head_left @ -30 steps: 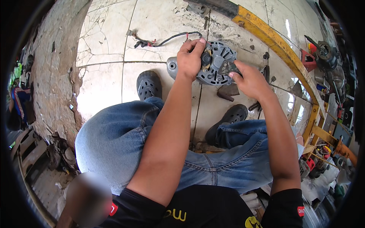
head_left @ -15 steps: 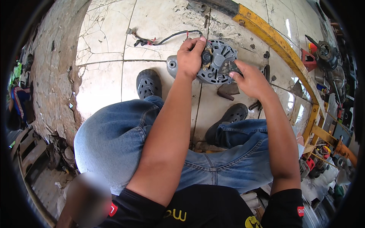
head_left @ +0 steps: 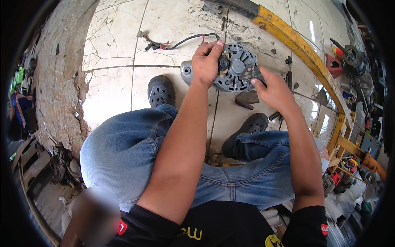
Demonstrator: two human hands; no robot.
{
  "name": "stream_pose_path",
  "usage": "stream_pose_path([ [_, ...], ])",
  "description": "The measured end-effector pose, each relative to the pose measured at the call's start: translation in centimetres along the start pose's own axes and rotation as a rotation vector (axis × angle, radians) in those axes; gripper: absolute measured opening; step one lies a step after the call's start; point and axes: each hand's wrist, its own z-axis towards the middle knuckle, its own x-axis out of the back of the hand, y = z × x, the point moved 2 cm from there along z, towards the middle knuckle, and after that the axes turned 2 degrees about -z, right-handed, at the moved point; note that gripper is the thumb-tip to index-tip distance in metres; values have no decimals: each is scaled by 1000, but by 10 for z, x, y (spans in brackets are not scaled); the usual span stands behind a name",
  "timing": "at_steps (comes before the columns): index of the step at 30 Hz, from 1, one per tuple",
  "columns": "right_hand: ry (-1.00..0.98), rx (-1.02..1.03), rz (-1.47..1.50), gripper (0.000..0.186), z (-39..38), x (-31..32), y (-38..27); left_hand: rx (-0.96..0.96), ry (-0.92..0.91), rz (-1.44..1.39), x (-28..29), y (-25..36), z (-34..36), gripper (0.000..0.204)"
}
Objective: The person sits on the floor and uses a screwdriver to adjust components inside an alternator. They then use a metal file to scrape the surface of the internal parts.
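A grey metal alternator (head_left: 237, 66) with a slotted round end lies on the tiled floor in front of my feet. My left hand (head_left: 206, 61) is closed on its left rim, thumb on top, beside a dark round fitting (head_left: 224, 63). Between the thumb and fingers of my right hand (head_left: 269, 87) is a dark, scuffed flat piece (head_left: 249, 73), held over the right part of the slotted end. I cannot tell its exact kind. A wire harness (head_left: 181, 43) with a connector runs left from behind my left hand.
A brown metal piece (head_left: 247, 99) lies just below the alternator. A yellow metal frame (head_left: 302, 47) curves along the right, with a red stand (head_left: 333, 66) and assorted parts beyond it. My dark clogs (head_left: 161, 91) flank the near floor. Broken concrete (head_left: 57, 78) borders the tiles at left.
My right hand has shifted slightly right and down, and the flat piece has tilted, uncovering more of the alternator's hub. My left hand stays in place.
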Motion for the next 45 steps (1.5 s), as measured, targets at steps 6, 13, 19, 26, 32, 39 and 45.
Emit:
stream_pose_path([
  [6,47,-63,54,27,-9,-13,8,48,10,-6,0,0,-1,35],
  [13,83,-56,120,27,-13,-18,8,-12,44,-17,3,-6,1,35],
  [19,15,-81,113,28,-8,-17,9,1,47,-24,-4,5,-8,32],
  [26,49,-37,166,28,-9,-16,7,-8,35,-20,-1,2,-5,33],
  [32,38,-45,135,29,-10,-16,9,-10,38,0,-1,0,-5,33],
  [39,19,-44,145,30,-9,-10,12,3,43,-6,-3,3,-8,31],
  [45,140,-95,191,36,-4,3,16,-4,62,-59,-3,2,-9,31],
])
